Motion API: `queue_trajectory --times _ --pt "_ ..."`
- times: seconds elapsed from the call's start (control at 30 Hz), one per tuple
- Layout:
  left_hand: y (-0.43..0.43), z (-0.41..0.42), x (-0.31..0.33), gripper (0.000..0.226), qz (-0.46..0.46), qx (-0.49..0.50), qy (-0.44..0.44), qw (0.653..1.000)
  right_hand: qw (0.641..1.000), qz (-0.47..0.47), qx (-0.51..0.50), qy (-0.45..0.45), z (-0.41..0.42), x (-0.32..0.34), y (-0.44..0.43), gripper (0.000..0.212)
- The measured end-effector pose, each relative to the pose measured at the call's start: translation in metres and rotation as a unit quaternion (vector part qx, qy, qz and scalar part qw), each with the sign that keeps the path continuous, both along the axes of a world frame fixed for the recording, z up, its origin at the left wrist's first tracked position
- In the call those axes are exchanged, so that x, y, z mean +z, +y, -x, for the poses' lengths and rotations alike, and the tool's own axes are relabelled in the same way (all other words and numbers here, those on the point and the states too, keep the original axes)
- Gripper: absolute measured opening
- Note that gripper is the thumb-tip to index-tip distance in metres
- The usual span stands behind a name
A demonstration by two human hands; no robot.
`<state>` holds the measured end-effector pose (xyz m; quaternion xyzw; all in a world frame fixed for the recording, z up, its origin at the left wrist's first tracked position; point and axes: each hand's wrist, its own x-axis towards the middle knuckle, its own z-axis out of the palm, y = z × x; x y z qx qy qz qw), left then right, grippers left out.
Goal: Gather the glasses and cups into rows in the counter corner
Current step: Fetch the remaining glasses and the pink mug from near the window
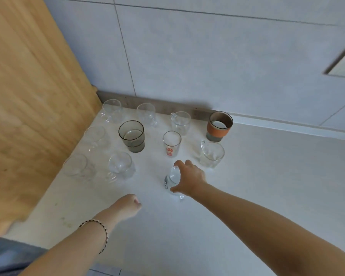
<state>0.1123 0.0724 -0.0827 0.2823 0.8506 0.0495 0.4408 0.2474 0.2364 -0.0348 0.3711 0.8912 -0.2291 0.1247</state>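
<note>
Head view, near to far. L hand (127,205) curled loosely into a fist, empty, resting low over the countertop (267,186) toward its near edge, apart from all the glassware. R hand (189,179) clamped from above/side on a small clear glass (172,180), thumb on the near side, fingers (180,163) over the far rim; looks set in the front row, well out from the corner, base on or just off the surface, can't tell which.

Same row, to the left: clear glass (120,166), then another (76,166) just beside the wooden panel (28,96) at the counter's left edge. Middle row: faint clear cup (95,136), smoked tumbler (131,136), small glass w/ red print (171,143), handled mug (212,154). Back row along the wall strip: three clear mugs (112,110) (146,113) (180,122), then orange-banded cup (219,125) at the right end.

Judgement on the step: probably placing the held glass as third in the front row. To do well: line up under the red-print glass, keep spacing approx. equal to the neighbours, set base flat before letting go, release straight up so rim doesn't tip. Keep wrist clear of the handled mug close by on the right. Blur on left-side glasses, so gaps there uncertain.
</note>
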Motion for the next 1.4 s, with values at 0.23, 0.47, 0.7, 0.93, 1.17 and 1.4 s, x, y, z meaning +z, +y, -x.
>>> queue_trajectory --times 0.23,0.47,0.7,0.93,1.17,1.4 --pt "-0.020 0.010 -0.008 0.018 0.005 0.006 -0.022 1.000 0.999 0.021 0.007 0.036 0.053 -0.006 -0.029 0.076" --pt "-0.003 -0.010 -0.007 0.020 0.005 -0.063 -0.018 0.998 0.999 0.038 -0.027 -0.023 0.009 -0.011 -0.026 0.076" --pt "0.056 -0.083 0.010 0.034 -0.007 -0.226 -0.015 0.974 0.978 0.124 -0.070 -0.152 -0.125 -0.014 0.008 0.040" --pt "0.146 -0.198 0.037 0.010 -0.040 -0.357 -0.021 0.933 0.952 0.127 -0.239 -0.141 -0.294 0.000 0.032 0.038" --pt "0.214 -0.352 0.047 0.032 -0.059 -0.434 -0.020 0.899 0.903 0.118 -0.398 -0.113 -0.483 0.018 0.045 0.038" --pt "0.258 -0.487 0.038 0.032 -0.057 -0.466 -0.011 0.883 0.886 -0.015 -0.454 -0.093 -0.639 0.024 0.093 0.043"
